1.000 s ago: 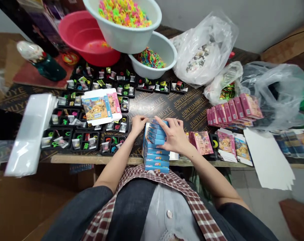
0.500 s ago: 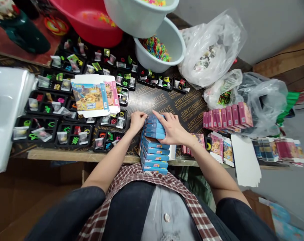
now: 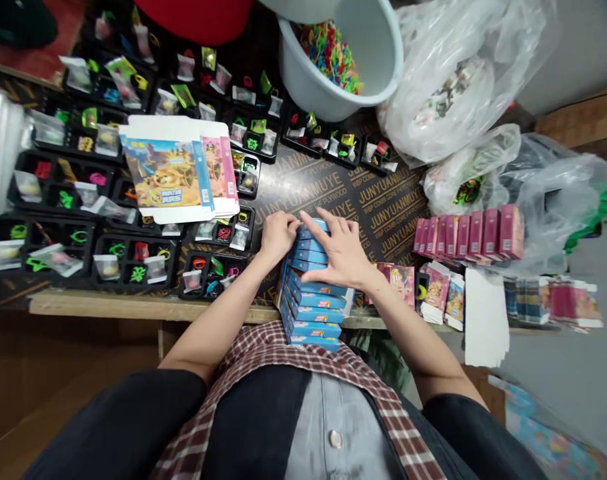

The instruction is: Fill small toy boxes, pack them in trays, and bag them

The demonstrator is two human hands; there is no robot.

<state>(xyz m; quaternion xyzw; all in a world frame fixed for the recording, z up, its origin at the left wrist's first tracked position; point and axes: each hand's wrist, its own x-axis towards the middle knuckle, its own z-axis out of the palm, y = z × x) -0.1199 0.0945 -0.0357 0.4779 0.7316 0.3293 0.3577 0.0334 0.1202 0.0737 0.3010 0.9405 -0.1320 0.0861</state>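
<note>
A row of small blue boxes (image 3: pixel 313 315) runs from the table's front edge inward, the boxes leaning on one another and several nearest my apron. My left hand (image 3: pixel 279 235) is at the far left end of the row, its fingers curled together against the farthest box. What they pinch, if anything, is hidden. Over the right side of the far boxes lies my right hand (image 3: pixel 344 252), its thumb and fingers spread apart and touching the box tops. An open carton with a white flap (image 3: pixel 350 301) shows beneath the row.
Black trays (image 3: pixel 133 257) of small toys and wrapped sweets cover the left. Flat printed cartons (image 3: pixel 166 177) lie on them. Behind stand a pale tub (image 3: pixel 343 73) and a red basin (image 3: pixel 198 17). Pink boxes (image 3: pixel 463 233), plastic bags (image 3: pixel 453 100) and white card (image 3: pixel 486 320) are rightward.
The camera view has shifted closer to the table. My right hand's thumb and fingers have spread wider over the blue boxes. My left hand stays curled at the row's far end.
</note>
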